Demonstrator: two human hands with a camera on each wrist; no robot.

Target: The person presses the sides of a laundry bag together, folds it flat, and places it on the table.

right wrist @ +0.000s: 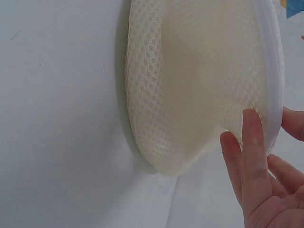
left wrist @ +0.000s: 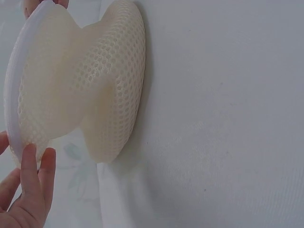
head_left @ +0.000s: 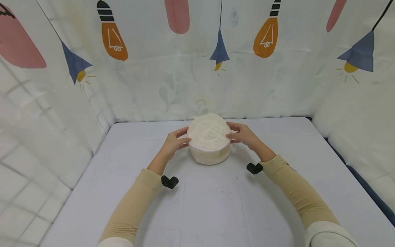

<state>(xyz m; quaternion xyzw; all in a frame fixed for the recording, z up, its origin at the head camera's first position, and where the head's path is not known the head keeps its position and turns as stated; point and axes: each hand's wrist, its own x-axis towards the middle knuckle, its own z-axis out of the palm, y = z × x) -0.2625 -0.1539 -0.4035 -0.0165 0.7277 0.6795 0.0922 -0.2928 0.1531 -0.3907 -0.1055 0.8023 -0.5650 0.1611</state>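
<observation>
A cream, round mesh laundry bag with a white band round its top edge stands near the far side of the table. Its soft side wall sags inward in the left wrist view, where the honeycomb mesh shows close up. At the bag's left edge, my left hand pinches the banded rim between thumb and fingers. My right hand pinches the same rim on the opposite side. In the right wrist view, fingertips press on the mesh just under the white band.
A white cloth covers the table, with a few small specks on it. Behind the table hangs a pale curtain printed with lamps and bulbs. Black brackets jut inward from both wrists.
</observation>
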